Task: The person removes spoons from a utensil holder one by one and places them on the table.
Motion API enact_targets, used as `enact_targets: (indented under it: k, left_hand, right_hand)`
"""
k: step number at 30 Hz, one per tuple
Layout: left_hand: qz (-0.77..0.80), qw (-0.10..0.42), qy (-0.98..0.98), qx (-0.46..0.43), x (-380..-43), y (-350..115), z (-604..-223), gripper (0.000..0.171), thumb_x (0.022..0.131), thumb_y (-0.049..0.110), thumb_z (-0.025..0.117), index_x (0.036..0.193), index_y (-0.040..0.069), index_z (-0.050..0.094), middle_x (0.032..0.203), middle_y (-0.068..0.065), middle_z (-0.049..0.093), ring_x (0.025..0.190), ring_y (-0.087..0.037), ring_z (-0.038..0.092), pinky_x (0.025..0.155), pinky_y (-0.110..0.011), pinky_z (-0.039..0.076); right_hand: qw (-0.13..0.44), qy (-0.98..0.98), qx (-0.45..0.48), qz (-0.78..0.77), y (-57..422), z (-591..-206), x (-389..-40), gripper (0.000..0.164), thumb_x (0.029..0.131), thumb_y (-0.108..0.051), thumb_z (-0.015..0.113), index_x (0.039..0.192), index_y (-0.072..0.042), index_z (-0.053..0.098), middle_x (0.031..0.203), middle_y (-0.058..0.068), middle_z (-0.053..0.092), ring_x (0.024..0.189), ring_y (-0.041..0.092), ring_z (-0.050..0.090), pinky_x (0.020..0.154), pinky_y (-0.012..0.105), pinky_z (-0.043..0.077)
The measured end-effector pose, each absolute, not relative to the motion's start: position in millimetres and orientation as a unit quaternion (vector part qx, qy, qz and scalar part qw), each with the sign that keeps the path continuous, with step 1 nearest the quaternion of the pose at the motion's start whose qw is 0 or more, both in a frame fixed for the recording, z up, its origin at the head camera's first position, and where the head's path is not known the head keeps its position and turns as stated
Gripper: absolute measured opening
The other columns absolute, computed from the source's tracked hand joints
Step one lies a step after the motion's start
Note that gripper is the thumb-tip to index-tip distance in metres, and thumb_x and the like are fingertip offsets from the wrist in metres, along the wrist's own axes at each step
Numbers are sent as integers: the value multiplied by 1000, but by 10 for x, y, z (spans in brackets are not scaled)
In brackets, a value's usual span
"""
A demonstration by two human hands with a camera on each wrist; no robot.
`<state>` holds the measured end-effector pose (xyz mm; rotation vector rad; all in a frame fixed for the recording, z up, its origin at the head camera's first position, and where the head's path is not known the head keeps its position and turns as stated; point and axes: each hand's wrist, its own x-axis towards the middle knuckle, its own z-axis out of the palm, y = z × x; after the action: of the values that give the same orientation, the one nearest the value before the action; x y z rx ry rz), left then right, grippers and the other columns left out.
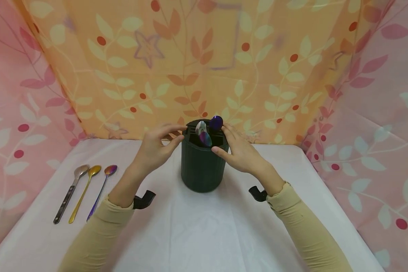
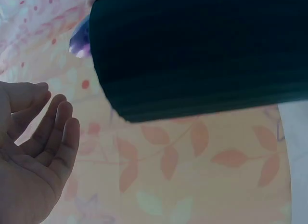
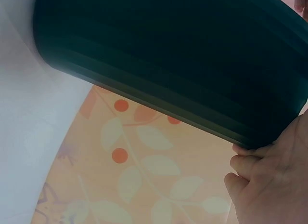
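A dark green utensil holder (image 1: 204, 170) with a slotted top stands upright on the table. Three spoon heads poke out of it: a silver spoon (image 1: 200, 127), a purple-teal spoon (image 1: 205, 139) and a dark violet spoon (image 1: 216, 122). My left hand (image 1: 156, 148) is at the left of the rim, fingers loosely bent; the left wrist view shows a gap between this hand (image 2: 38, 147) and the holder (image 2: 192, 55). On the other side my right hand (image 1: 240, 151) touches the rim with its fingers, thumb at the front edge. The spoon handles are hidden inside.
Left of my left forearm lie a silver spoon with a black handle (image 1: 66, 204), a gold spoon (image 1: 79, 202) and a rainbow-coloured spoon (image 1: 100, 196), side by side. A white cloth covers the table (image 1: 204, 234). Patterned fabric (image 1: 204, 83) hangs behind and at both sides.
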<state>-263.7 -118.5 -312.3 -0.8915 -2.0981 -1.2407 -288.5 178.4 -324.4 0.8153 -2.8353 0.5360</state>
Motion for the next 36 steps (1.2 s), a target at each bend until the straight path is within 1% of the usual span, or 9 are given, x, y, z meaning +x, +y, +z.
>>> enact_targets:
  k: [4, 7, 11, 17, 22, 28, 33, 36]
  left_hand:
    - [-459, 261, -776, -346, -2688, -1030, -3146, 28, 93, -3, 75, 121, 0, 75, 115, -14, 72, 96, -20, 67, 83, -32, 60]
    - [-460, 257, -774, -353, -2709, -935, -3148, 27, 94, -2, 75, 121, 0, 75, 115, -14, 71, 94, -19, 65, 82, -36, 60]
    - [-454, 256, -774, -360, -2740, -830, -3143, 27, 93, -2, 76, 120, 1, 76, 117, -12, 72, 93, -20, 65, 80, -37, 59]
    - [-449, 242, -778, -366, -2766, -725, -3131, 28, 93, -3, 76, 120, 1, 75, 118, -11, 72, 106, -23, 69, 90, -38, 60]
    - [-460, 236, -775, -364, -2761, -682, -3132, 27, 93, -4, 74, 120, -1, 75, 116, -12, 72, 107, -24, 70, 92, -37, 60]
    - [-493, 219, -762, -358, -2776, -654, -3138, 26, 93, -7, 73, 119, -3, 75, 115, -14, 71, 107, -27, 71, 91, -36, 61]
    - [-522, 198, -758, -336, -2781, -654, -3130, 24, 92, -7, 74, 115, 0, 77, 114, -12, 72, 108, -26, 69, 88, -37, 62]
    - [-533, 188, -759, -325, -2778, -662, -3118, 23, 92, -6, 74, 113, 1, 77, 113, -12, 73, 103, -25, 69, 87, -35, 61]
  right_hand:
    - [73, -942, 273, 181, 1780, -3246, -2887, 96, 103, -70, 41, 166, -3, 16, 174, 12, 14, 160, 29, 12, 127, 56, 20]
    - [73, -942, 272, 181, 1779, -3251, -2888, 96, 103, -71, 41, 166, -3, 16, 174, 11, 13, 160, 29, 12, 126, 57, 21]
    - [74, -942, 273, 180, 1782, -3257, -2890, 96, 103, -71, 40, 166, -3, 15, 174, 12, 13, 160, 29, 12, 126, 57, 21]
    - [75, -942, 273, 178, 1788, -3248, -2893, 96, 102, -72, 39, 166, -3, 15, 174, 10, 11, 160, 29, 11, 126, 58, 20]
    - [75, -942, 273, 178, 1794, -3244, -2896, 97, 102, -72, 39, 166, -4, 15, 175, 7, 9, 160, 30, 11, 126, 58, 21]
    - [81, -940, 278, 180, 1793, -3251, -2901, 96, 102, -72, 38, 166, -4, 15, 175, 6, 9, 160, 28, 11, 127, 56, 21]
    - [78, -940, 278, 182, 1797, -3259, -2912, 97, 102, -72, 38, 166, -4, 14, 175, 5, 8, 160, 28, 11, 127, 54, 19]
    - [75, -941, 276, 181, 1797, -3261, -2914, 97, 102, -72, 39, 166, -3, 14, 175, 6, 7, 160, 28, 10, 127, 55, 19]
